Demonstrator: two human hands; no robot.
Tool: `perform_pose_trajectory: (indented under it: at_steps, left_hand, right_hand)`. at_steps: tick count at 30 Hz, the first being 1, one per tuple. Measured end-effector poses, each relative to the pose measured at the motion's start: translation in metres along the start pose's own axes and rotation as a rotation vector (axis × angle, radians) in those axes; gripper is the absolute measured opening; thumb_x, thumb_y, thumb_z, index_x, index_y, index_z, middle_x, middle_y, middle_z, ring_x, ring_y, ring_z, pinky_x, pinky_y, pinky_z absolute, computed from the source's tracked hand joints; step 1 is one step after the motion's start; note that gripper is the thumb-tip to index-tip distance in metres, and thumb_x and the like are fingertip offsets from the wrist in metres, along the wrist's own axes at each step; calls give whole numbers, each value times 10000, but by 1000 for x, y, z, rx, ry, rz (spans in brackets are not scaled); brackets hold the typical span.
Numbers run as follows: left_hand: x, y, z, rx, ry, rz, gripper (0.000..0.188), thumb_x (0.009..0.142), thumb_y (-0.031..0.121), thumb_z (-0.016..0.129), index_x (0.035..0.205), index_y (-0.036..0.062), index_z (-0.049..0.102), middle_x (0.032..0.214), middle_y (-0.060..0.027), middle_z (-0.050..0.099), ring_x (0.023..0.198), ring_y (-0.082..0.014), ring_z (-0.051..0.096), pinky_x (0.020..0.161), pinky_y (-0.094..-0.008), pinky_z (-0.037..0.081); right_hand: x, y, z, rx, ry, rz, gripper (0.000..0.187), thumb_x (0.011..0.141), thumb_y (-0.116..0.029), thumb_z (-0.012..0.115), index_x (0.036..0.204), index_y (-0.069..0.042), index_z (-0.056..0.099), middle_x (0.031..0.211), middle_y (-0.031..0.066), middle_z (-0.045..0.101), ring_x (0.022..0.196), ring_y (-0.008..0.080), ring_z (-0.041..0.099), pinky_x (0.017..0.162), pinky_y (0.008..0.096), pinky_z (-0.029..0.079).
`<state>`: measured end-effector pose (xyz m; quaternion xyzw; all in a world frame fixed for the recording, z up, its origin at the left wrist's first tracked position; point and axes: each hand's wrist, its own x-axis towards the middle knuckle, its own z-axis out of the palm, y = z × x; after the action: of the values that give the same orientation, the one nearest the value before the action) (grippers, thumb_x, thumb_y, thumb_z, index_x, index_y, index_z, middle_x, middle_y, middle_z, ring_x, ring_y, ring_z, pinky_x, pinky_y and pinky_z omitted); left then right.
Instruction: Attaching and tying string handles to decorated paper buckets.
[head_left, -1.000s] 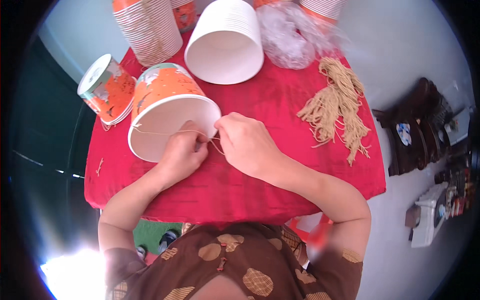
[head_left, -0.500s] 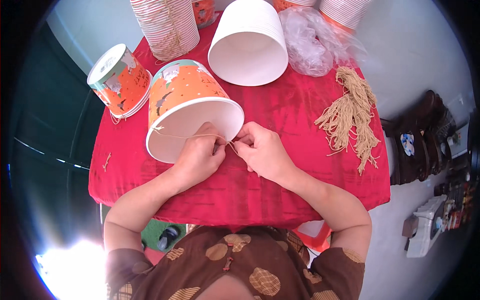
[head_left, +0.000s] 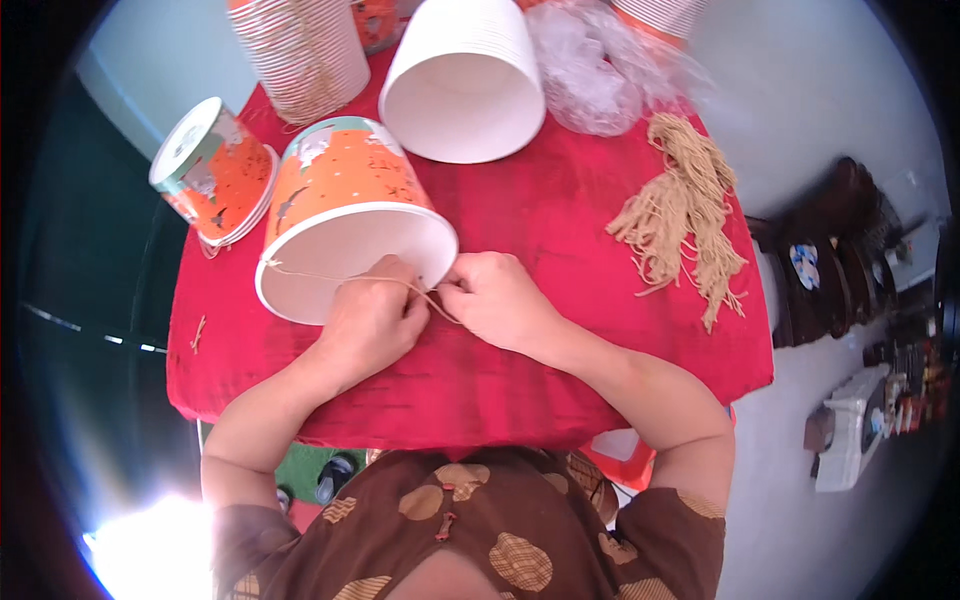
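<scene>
An orange paper bucket (head_left: 345, 175) with printed pictures lies on its side, its white mouth facing me. From a knot at the left of its rim, a thin tan string (head_left: 310, 275) runs across the mouth to my hands. My left hand (head_left: 372, 315) reaches into the mouth at the right side of the rim, fingers curled in a pinch on the string. Close beside it, my right hand (head_left: 497, 302) is closed at the outside of the same rim, thumb and finger pinched by the string. The fingertips are partly hidden. A loose string end lies between the hands.
A smaller orange bucket stack (head_left: 222, 175) stands at left, a tall stack of cups (head_left: 300, 60) behind it. White nested buckets (head_left: 465, 105) lie at the back, near a clear plastic bag (head_left: 590, 75). A bundle of tan strings (head_left: 685, 215) rests on the red tablecloth (head_left: 540, 395).
The whole view has shifted slightly, moving the table things left. Both hands remain at the bucket's rim, and the loose string end now shows longer between them.
</scene>
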<state>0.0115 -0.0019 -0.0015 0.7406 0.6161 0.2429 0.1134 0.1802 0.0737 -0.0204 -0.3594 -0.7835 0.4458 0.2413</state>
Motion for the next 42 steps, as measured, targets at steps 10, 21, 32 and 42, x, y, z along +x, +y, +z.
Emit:
perform_pose_trajectory:
  at_steps: [10, 21, 32, 42]
  left_hand:
    - [6, 7, -3, 66, -62, 61, 70, 760, 30, 615, 807, 11, 566, 807, -179, 589, 733, -392, 608, 650, -471, 475]
    - [3, 13, 1, 36, -62, 28, 41, 759, 1, 599, 775, -27, 575, 759, -179, 573, 665, -375, 580, 603, -431, 447]
    - [6, 8, -1, -82, -61, 38, 21, 770, -22, 567, 785, -36, 570, 731, -186, 543, 627, -359, 554, 581, -405, 430]
    - [5, -1, -5, -72, -90, 42, 34, 770, 24, 586, 770, -9, 582, 790, -218, 593, 760, -418, 611, 665, -480, 476]
  right_hand:
    - [7, -2, -7, -68, 1, -16, 213, 706, -122, 607, 766, 74, 664, 770, 306, 622, 770, 452, 644, 710, 505, 522]
    - [0, -13, -12, -56, -15, 85, 149, 645, -43, 618, 707, 86, 661, 744, 306, 630, 746, 443, 658, 661, 504, 526]
    - [2, -13, -13, -76, -97, 108, 134, 666, 15, 565, 721, 91, 661, 748, 321, 627, 772, 452, 662, 666, 507, 530]
    - [14, 10, -1, -18, -109, -49, 194, 719, -71, 561, 779, 64, 686, 797, 329, 625, 814, 462, 657, 737, 515, 528]
